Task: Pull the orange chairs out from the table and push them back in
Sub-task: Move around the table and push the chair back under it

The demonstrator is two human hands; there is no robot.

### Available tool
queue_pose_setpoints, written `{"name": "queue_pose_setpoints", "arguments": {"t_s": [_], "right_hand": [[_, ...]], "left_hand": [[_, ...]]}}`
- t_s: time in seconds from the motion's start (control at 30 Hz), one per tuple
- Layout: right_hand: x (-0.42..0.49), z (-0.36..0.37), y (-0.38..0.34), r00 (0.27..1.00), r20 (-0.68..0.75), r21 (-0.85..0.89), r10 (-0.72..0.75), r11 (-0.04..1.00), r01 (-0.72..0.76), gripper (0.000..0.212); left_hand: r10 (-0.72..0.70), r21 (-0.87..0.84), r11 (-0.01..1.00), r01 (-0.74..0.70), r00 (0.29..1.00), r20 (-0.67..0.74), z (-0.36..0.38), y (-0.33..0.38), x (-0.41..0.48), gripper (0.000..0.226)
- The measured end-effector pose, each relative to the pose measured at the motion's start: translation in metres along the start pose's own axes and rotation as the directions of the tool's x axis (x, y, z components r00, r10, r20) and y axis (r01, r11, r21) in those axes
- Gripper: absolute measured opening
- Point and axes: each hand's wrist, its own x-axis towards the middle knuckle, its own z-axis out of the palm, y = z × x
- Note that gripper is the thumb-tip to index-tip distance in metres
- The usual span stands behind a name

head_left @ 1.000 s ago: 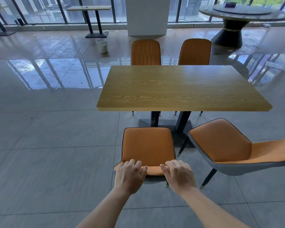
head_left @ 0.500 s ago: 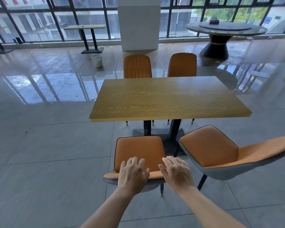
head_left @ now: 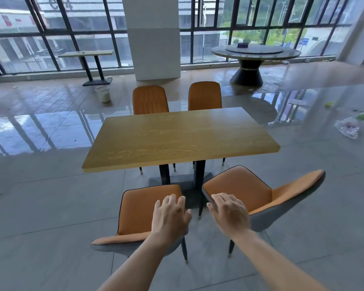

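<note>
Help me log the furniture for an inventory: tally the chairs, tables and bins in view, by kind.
Orange chairs: 4 (near left, near right, far left, far right)
Tables: 3 (wooden table, small table by the window, round table)
Waste bins: 1 (white bin)
Total: 8

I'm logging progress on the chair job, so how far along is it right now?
Done: both near chairs, left and right, stand clear of the table. In hand: left hand and right hand are open, gripping neither. Left: the far chairs sit tucked in; near ones need pushing back.
</note>
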Motion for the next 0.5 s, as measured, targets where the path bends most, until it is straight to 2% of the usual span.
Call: {"name": "queue_pose_setpoints", "arguments": {"t_s": [0.5], "right_hand": [[0.041,-0.023,0.105,0.987,0.019,-0.101,0.157,0.983,-0.154,0.034]], "left_hand": [[0.125,-0.117,0.986,-0.12,0.991,0.039,0.022,0.082,0.1,0.048]]}}
